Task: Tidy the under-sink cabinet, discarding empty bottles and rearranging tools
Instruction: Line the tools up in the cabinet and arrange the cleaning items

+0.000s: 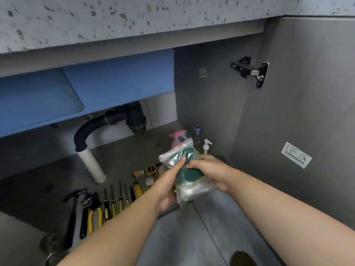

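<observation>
- Our forearms reach in from the bottom, meeting mid-frame.
- Our left hand (168, 189) grips the bag (193, 191) from below, fingers up its front.
- Our right hand (213, 170) pinches its right side.
- Tools (94, 217) lie lower left; bottles (177, 140) stand behind the bag.

This is a kitchen, seen at the open cabinet (203, 112) under the sink. A speckled stone bench (115, 20) runs overhead. Beneath it hangs the blue underside of the sink basin (115, 83), with a black drain trap (135, 118) bending into a white waste pipe (91, 166). The grey door (307, 102) stands open on a metal hinge (249, 71). On the cabinet floor, a pink spray bottle (177, 138) and a pump bottle (206, 146) stand at the back, and hand tools (96, 212) lie in a row.
</observation>
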### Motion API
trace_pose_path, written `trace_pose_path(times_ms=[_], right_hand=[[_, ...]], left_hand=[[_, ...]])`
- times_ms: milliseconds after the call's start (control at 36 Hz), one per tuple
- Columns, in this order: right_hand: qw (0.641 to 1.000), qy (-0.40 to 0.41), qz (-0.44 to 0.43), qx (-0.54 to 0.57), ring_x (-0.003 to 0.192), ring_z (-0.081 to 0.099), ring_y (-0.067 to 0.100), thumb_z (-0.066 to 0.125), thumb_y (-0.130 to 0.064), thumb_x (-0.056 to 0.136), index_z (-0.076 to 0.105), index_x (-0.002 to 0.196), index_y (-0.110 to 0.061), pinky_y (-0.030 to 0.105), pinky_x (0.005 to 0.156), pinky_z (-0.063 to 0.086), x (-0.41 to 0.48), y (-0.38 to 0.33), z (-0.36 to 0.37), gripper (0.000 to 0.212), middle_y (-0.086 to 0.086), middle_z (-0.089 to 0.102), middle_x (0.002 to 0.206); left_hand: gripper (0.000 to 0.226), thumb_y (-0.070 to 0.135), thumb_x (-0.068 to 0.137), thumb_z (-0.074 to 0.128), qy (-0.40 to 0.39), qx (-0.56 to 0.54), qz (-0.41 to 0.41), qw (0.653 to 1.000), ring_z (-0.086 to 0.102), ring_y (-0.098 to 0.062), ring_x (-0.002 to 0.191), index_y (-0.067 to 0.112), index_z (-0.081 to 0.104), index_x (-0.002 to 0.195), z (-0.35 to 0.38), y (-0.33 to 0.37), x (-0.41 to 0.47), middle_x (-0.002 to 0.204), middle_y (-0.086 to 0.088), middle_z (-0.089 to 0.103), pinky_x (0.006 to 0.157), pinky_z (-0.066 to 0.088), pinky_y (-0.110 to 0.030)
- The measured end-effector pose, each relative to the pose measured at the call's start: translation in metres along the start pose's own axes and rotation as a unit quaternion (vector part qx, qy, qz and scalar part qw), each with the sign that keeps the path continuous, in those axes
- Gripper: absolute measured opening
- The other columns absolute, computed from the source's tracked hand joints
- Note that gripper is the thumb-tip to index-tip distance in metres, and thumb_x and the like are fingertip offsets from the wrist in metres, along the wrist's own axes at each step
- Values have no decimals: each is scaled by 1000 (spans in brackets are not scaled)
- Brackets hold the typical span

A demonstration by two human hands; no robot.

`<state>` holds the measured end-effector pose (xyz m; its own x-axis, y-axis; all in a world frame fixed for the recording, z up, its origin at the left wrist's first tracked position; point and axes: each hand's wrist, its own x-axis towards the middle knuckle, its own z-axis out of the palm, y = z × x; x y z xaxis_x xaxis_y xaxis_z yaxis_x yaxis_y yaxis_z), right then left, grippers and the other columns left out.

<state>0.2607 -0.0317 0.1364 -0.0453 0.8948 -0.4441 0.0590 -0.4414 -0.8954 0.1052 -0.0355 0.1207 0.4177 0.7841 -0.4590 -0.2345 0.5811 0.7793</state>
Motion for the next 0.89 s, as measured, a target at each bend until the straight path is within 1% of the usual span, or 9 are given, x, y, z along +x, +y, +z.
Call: trace_pose_path(times_ms=[111,194,250,306,417,472,583,667,889], right_hand=[[997,12,52,-54,102,72,25,77,-24,81,64,126,-16,47,98,55,45,34,-18,47,7,75,111],[991,12,88,-98,104,68,17,78,-37,82,59,134,-21,36,89,56,73,56,-33,58,-1,70,120],[989,27,107,-103,102,62,12,74,-42,86,56,136,-27,29,77,49,88,67,-42,56,-5,65,125],[987,38,125,-97,107,55,15,68,-44,89,54,136,-33,34,84,46,103,79,-50,50,-6,59,131],[986,38,141,-82,99,53,12,62,-44,93,58,122,-39,39,86,50,138,103,-57,29,-10,57,120],[988,44,135,-64,92,54,11,59,-38,96,57,115,-39,38,80,55,155,112,-55,19,-12,57,110],[991,86,83,-53,90,64,15,58,-23,97,60,124,-25,30,72,57,186,125,-47,28,-3,67,105],[988,127,64,-56,102,64,22,58,-22,96,58,131,-20,40,93,55,197,133,-42,35,5,67,113],[983,179,10,-47,107,53,16,63,-26,97,48,143,-24,27,87,41,198,148,-48,48,-3,50,118]], left_hand=[[44,40,95,65,42,12,-59,997,67,-31,118,16,66,131,-20,-32,50,124,-12,71,110,46,-52],[43,43,94,66,71,47,-76,993,68,-27,116,18,67,129,-28,-50,83,120,-8,74,110,47,-50],[42,43,89,73,104,59,-79,990,73,-25,107,18,70,123,-32,-56,106,112,-6,77,103,53,-48],[42,37,86,78,136,49,-81,986,74,-27,101,13,71,120,-34,-60,131,106,-8,78,98,56,-48],[33,29,88,77,176,47,-87,979,77,-18,72,9,70,113,-37,-62,181,88,-7,79,52,58,-26],[36,28,89,76,211,76,-74,972,74,-18,78,6,67,115,-40,-64,208,95,-7,77,61,58,-26],[47,33,96,65,249,131,-61,958,65,-29,113,6,56,134,-43,-68,247,126,-14,66,102,52,-42],[43,43,99,56,265,178,-56,946,62,-28,114,11,58,128,-46,-70,262,123,-9,65,103,49,-37],[66,31,92,67,299,239,22,924,59,-32,121,10,35,146,-62,-86,262,136,-13,58,104,49,-44]])
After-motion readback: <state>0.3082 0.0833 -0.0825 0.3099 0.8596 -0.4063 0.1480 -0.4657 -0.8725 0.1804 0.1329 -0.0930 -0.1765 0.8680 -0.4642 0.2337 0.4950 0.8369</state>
